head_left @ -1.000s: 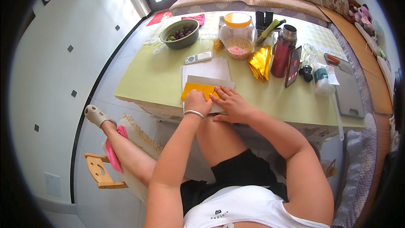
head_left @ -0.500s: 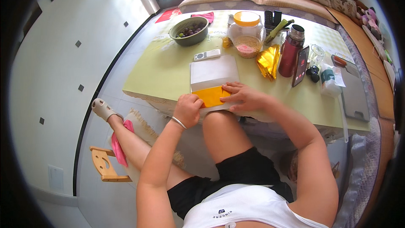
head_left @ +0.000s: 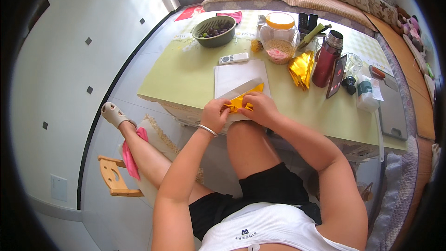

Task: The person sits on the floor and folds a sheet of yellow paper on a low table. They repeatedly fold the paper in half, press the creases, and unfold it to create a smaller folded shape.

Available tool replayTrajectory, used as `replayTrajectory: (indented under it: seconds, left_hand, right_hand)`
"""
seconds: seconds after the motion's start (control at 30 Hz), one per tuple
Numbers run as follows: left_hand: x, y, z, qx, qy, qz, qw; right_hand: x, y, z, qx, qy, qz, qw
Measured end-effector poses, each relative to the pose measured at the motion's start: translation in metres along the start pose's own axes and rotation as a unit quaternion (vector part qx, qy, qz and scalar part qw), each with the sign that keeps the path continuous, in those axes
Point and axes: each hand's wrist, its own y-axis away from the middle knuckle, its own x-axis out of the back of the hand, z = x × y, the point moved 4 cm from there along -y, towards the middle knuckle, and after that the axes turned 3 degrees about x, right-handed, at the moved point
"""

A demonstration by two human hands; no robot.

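Both hands work at the near edge of the table on one sheet of gold paper (head_left: pixel 238 100), its grey-white underside showing along the far edge. My left hand (head_left: pixel 216 114), with a bangle at the wrist, pinches the paper's left end. At its right part my right hand (head_left: pixel 261 110) grips it with bent fingers. Between the hands the paper is creased and bunched. Beneath it lies a stack of white paper (head_left: pixel 239 74). To the right, several folded gold foil pieces (head_left: pixel 301 70) stand bunched together.
Behind the white paper lies a white remote control (head_left: pixel 233 58). Farther back are a green basket of grapes (head_left: pixel 213 37) and a yellow-lidded jar (head_left: pixel 279 42). A red thermos (head_left: pixel 327 62), a propped phone (head_left: pixel 336 76) and a tissue pack (head_left: pixel 368 94) stand at the right.
The gold paper lay as a flat strip under both hands; now it is tilted and bunched between the fingers. My right hand has moved inward, closing on it.
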Motion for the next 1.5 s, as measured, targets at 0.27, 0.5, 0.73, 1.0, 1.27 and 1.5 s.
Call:
replayTrajectory:
  seconds: [0.27, 0.5, 0.73, 1.0, 1.27, 1.5]
  left_hand:
    - [-0.002, -0.006, -0.020, 0.066, -0.028, 0.076, 0.995]
    - [-0.006, -0.003, -0.030, 0.110, 0.027, 0.079, 0.990]
    - [-0.012, -0.013, -0.032, 0.120, -0.048, 0.058, 0.990]
    - [-0.014, -0.017, -0.029, 0.119, -0.097, 0.047, 0.987]
    - [-0.014, -0.020, -0.021, 0.130, -0.140, 0.041, 0.981]
    - [-0.006, -0.003, 0.015, -0.098, -0.255, 0.169, 0.947]
  right_hand:
    - [-0.019, 0.002, 0.008, 0.038, 0.030, 0.102, 0.994]
    - [-0.019, 0.003, 0.005, 0.020, 0.035, 0.084, 0.996]
    - [-0.020, 0.004, 0.005, 0.038, 0.056, 0.090, 0.994]
    - [-0.026, 0.006, 0.006, 0.069, 0.082, 0.092, 0.990]
    - [-0.029, 0.006, 0.006, 0.054, 0.124, 0.077, 0.988]
    - [-0.028, 0.006, 0.002, 0.042, 0.145, 0.061, 0.987]
